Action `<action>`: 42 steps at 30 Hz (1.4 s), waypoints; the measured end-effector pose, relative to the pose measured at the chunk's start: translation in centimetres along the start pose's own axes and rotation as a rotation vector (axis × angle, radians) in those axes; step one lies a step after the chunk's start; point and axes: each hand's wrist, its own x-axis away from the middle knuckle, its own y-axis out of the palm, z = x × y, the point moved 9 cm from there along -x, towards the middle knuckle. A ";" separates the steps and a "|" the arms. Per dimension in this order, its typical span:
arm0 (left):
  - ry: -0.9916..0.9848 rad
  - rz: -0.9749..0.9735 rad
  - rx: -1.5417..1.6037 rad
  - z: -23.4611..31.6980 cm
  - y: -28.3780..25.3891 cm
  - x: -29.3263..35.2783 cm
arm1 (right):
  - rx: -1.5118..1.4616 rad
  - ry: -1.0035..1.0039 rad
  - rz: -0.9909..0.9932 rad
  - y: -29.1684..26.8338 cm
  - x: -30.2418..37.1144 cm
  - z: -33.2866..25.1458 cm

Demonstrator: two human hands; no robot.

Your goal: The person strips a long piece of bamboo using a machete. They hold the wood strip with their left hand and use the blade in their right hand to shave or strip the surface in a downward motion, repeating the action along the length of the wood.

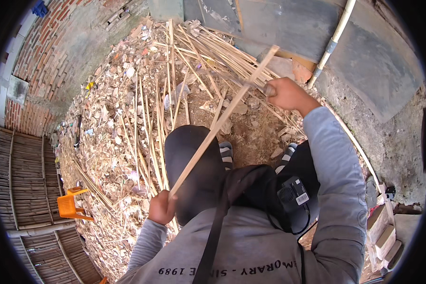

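Observation:
My left hand (162, 207) is closed round the near end of a long, flat bamboo strip (212, 135). The strip slants up over my knee toward the far right, its far end free in the air. At the right, my right hand (289, 96) grips the handle of a knife (270, 90), whose thin blade points left and looks blurred. The blade crosses the strip near its far part; I cannot tell whether they touch.
Many pale strips (217, 49) lie piled beyond my feet, with more (149, 135) scattered to the left over littered ground. An orange plastic chair (68, 206) stands at the left. A brick wall (47, 52), grey panels (298, 21) and a pale pipe (332, 45) border the space.

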 end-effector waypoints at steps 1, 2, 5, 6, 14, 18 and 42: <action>-0.004 -0.023 0.018 -0.2 0.0 0.1 | 0.002 0.010 0.004 -0.5 0.3 1.7; 0.012 -0.001 -0.014 -0.2 -0.4 0.4 | 0.066 0.061 0.052 -1.4 0.2 3.1; 0.023 -0.022 -0.054 -0.5 -1.2 0.5 | 0.188 0.092 0.058 -1.4 0.4 4.2; 0.009 -0.030 -0.061 -1.0 -1.2 0.7 | 0.155 0.016 0.031 -0.8 0.4 2.2; -0.034 0.015 0.000 -3.5 0.0 2.1 | 0.088 0.010 -0.009 0.5 -0.5 2.2; -0.006 0.063 -0.066 -4.6 -1.1 1.8 | -0.086 0.321 0.149 -3.1 1.0 7.8; -0.077 0.077 0.068 -5.6 -1.6 2.5 | 0.211 0.156 0.315 -5.0 1.1 2.9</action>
